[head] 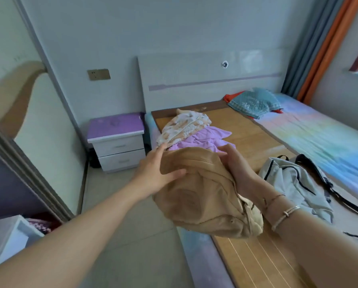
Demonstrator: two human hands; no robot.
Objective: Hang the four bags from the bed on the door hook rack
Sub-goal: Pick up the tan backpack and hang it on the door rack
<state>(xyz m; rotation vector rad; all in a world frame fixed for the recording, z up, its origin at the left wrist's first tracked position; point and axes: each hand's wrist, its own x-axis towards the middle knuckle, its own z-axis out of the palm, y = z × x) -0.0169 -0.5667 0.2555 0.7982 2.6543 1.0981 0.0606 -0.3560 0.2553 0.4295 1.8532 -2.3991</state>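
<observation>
Bedroom w/ tiled floor; bed (246, 129) has a bamboo mat over a pastel sheet, purple-topped nightstand (116, 140) at 9 o'clock of the pillows. White bag (294, 181) lies on the mat at 3 o'clock of the hands, its black strap cut off at frame edge. Tan bag (207, 194) is held up over the bed's edge, between both hands: left hand (155, 173) clasps its 9 o'clock side, thumb on the fabric; right hand (238, 169) grips the 2 o'clock side, fingers partly hidden behind it.

White script on teal pillow (255, 104), blurred, illegible; no other txt or labels.
</observation>
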